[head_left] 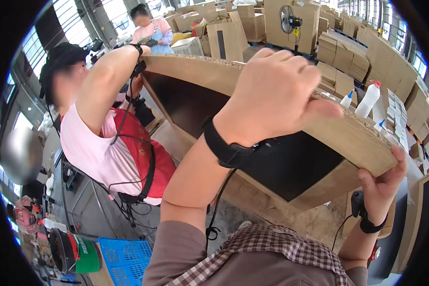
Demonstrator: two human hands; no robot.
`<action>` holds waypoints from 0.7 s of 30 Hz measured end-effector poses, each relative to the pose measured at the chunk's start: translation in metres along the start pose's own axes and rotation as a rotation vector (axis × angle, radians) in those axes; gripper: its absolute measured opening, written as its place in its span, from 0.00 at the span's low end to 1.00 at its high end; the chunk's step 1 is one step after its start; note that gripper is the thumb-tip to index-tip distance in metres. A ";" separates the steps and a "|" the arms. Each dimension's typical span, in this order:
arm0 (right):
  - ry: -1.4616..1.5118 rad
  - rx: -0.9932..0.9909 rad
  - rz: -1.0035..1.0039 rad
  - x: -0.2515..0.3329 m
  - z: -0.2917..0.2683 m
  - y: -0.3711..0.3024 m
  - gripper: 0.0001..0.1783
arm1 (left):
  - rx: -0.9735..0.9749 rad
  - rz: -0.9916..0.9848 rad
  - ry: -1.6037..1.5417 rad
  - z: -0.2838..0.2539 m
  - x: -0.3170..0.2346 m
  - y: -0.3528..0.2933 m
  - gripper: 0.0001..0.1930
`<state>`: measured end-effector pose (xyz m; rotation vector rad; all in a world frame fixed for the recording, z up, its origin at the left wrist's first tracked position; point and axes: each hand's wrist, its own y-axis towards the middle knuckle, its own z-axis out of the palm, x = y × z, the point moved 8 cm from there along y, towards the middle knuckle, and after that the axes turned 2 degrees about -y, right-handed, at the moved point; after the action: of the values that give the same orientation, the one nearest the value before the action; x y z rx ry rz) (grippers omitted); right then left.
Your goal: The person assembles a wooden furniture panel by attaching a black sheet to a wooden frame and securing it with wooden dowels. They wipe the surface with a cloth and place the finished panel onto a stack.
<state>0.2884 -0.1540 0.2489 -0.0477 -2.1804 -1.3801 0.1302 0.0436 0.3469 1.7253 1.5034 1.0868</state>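
Observation:
A box-like wooden cabinet frame with light wood-grain sides and a dark inner panel stretches across the middle, tilted. My left hand is closed over its upper edge, knuckles up and thumb stretched to the right; the fingertips are hidden behind the edge. At the right end corner, my right hand grips the frame, thumb on the near side and fingers round the end. Both my wrists wear black straps. A co-worker in a pink shirt and red apron stands at the left, arms at the frame's far left end.
Behind the frame's right part stand a white red-capped bottle and a smaller blue-tipped bottle. Cardboard stacks and a fan are farther back. A blue plastic crate and green bucket sit lower left. Another person stands beyond.

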 end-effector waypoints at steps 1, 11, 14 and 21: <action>0.029 -0.020 0.036 -0.003 -0.001 -0.001 0.48 | 0.056 -0.021 0.040 0.001 -0.003 0.004 0.30; -0.199 0.044 0.024 0.022 0.006 0.006 0.54 | 0.126 -0.129 0.120 0.013 0.008 -0.001 0.24; -0.113 0.095 0.025 0.020 0.016 0.010 0.56 | 0.038 -0.072 0.130 0.014 0.009 0.002 0.31; 0.572 0.017 0.420 -0.005 0.037 -0.016 0.43 | 0.012 -0.090 0.045 0.019 0.010 0.002 0.29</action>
<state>0.2714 -0.1293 0.2217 -0.0865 -1.5910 -0.9843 0.1480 0.0542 0.3412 1.6347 1.6022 1.0785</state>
